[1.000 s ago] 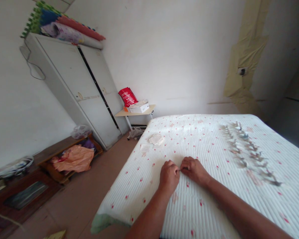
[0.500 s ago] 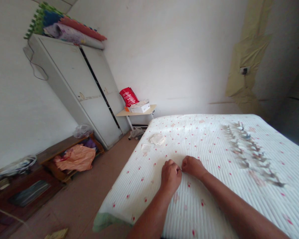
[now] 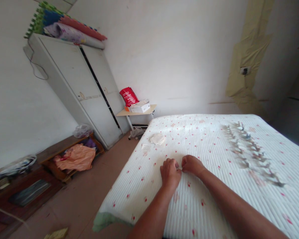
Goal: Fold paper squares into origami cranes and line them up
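Note:
My left hand (image 3: pixel 170 172) is closed, its fingers curled low over the bed. Close beside it, my right hand (image 3: pixel 191 165) is also closed in a pinch, fingertips nearly meeting those of the left. A small pale bit shows between the two hands, mostly hidden by the fingers, too small to name. Beyond them to the left lies a small pile of printed paper pieces (image 3: pixel 157 139), with a single paper piece (image 3: pixel 146 147) nearer the edge. Over on the right stand rows of small folded paper figures (image 3: pixel 255 151), shaped like birds.
Under the hands is a bed with a white ribbed, red-dotted cover (image 3: pixel 201 132). A small table (image 3: pixel 123 113) beyond its far left corner bears a red bag (image 3: pixel 129 96) and a white box (image 3: pixel 141 107). Left are a grey cabinet (image 3: pixel 72 79) and a low wooden cabinet (image 3: pixel 43 189).
The fingers of my left hand have shifted slightly, and a bit more of the pale thing shows between the hands. Both hands stay in nearly the same place.

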Demonstrator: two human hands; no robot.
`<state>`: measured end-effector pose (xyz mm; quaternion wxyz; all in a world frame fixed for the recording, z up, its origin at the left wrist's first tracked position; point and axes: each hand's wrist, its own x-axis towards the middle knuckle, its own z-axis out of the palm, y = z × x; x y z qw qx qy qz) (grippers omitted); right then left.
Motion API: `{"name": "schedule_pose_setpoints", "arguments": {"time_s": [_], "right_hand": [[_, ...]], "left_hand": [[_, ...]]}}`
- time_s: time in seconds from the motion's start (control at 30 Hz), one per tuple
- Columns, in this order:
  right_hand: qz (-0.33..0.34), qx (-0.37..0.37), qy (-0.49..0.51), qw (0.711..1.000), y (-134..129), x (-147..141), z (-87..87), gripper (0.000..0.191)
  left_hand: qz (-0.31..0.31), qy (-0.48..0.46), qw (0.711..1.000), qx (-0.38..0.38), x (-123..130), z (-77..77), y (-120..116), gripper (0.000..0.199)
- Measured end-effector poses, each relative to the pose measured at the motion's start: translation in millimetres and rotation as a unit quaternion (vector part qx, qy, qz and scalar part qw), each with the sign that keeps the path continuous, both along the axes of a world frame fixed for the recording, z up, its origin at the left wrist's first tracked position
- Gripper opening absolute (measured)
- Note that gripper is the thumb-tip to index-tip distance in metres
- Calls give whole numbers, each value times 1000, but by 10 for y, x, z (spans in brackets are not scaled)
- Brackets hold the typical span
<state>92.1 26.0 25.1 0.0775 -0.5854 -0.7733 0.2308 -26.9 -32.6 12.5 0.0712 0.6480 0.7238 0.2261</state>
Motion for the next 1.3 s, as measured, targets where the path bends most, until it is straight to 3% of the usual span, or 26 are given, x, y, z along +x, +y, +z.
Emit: {"name": "schedule_pose_setpoints", "arguments": {"time_s": [0.23, 0.5, 0.8, 1.2, 1.3], "right_hand": [[12, -10, 27, 1000, 36, 36, -47, 13], [24, -37, 65, 997, 93, 100, -82, 14], [-6, 31, 29, 999, -28, 22, -40, 6], [27, -5, 65, 997, 33, 88, -82, 6], [20, 27, 61, 998, -3, 81, -81, 6]], "left_hand": [[7, 2, 999, -39, -29, 25, 83, 13], [8, 4, 999, -34, -20, 44, 74, 12], [12, 4, 999, -32, -14, 51, 73, 12], [8, 3, 1000, -28, -22, 33, 72, 12], [8, -1, 1000, -26, -22, 29, 69, 14]]}}
